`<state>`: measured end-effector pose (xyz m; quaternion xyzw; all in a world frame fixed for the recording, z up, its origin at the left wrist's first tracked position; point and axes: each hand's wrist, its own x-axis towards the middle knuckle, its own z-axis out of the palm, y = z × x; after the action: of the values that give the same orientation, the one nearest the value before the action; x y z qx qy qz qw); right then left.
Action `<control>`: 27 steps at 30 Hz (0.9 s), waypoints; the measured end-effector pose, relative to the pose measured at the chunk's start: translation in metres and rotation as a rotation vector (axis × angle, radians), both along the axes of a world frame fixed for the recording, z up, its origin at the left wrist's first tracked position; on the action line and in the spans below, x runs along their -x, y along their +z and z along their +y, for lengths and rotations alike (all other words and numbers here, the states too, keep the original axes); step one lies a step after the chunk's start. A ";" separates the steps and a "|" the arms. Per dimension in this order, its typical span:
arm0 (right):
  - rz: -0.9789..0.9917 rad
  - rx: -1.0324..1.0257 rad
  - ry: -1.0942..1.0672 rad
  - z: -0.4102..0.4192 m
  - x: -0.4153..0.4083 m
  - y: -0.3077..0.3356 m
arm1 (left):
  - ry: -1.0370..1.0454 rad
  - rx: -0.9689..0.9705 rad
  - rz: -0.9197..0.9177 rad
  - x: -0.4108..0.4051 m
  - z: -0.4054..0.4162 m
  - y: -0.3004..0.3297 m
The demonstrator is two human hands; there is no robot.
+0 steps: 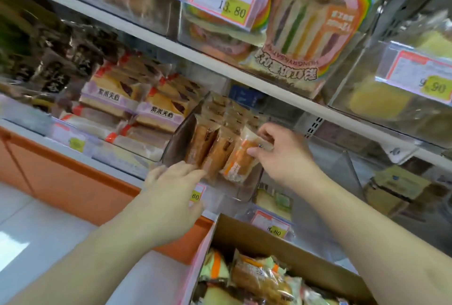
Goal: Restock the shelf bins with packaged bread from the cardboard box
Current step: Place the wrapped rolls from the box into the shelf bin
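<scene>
A clear plastic shelf bin (178, 143) on the middle shelf holds a row of brown bread packets (208, 143) standing on edge. My right hand (281, 150) pinches the top of the rightmost packet (238, 160), an orange-and-white wrapped bread, at the bin's right side. My left hand (171, 182) reaches to the bin's front lower edge, its straight fingers touching the front of the packets. The open cardboard box (269, 238) sits below at the bottom centre, with several packaged breads (256, 277) inside.
Purple-labelled sandwich packets (137, 106) fill the bin to the left. The upper shelf (171, 42) carries rainbow sandwich packets (310, 35) and price tags. An empty clear bin (347, 165) stands to the right. An orange cabinet (61, 172) runs along the lower left.
</scene>
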<state>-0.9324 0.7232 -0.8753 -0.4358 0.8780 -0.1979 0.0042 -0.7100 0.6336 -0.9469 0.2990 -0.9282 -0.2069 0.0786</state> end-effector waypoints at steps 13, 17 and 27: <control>0.212 -0.181 -0.026 -0.025 0.009 -0.014 | 0.020 -0.037 0.004 0.008 0.008 0.009; 0.135 -0.131 -0.052 -0.020 0.007 -0.012 | 0.024 -0.039 0.005 0.008 0.007 0.009; 0.056 0.079 0.049 0.061 -0.023 0.000 | -0.070 -0.015 0.115 0.002 0.018 0.014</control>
<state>-0.9091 0.7844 -0.8752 -0.4625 0.8582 -0.2203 -0.0326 -0.7124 0.6518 -0.9331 0.2544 -0.9305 -0.2334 0.1221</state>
